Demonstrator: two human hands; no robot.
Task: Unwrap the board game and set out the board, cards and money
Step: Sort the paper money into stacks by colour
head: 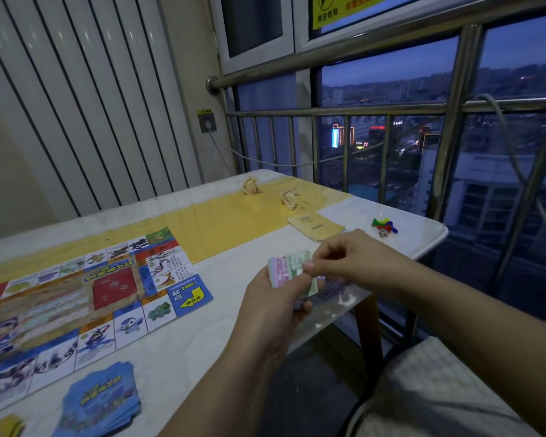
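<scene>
The board (76,298) and cards (103,402) already lie on the bench (202,342) — money is the step in hand. The left hand (275,307) grips the money (289,272); the right hand (338,260) pinches the top note, which probably needs peeling off and laying down.

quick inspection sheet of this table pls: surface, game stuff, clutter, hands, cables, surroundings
surface: white table with a yellow strip across it
job's things: game board lies flat at left; blue card deck near the front edge; yellow booklet, coloured pawns and die towards the far right corner
clutter: two crumpled paper balls on the yellow strip
hands: left hand holds the play money; right hand pinches the green note on top
cables: cable runs from the wall socket towards the railing
surroundings: metal railing, window onto a city at dusk, yellow warning sign
</scene>
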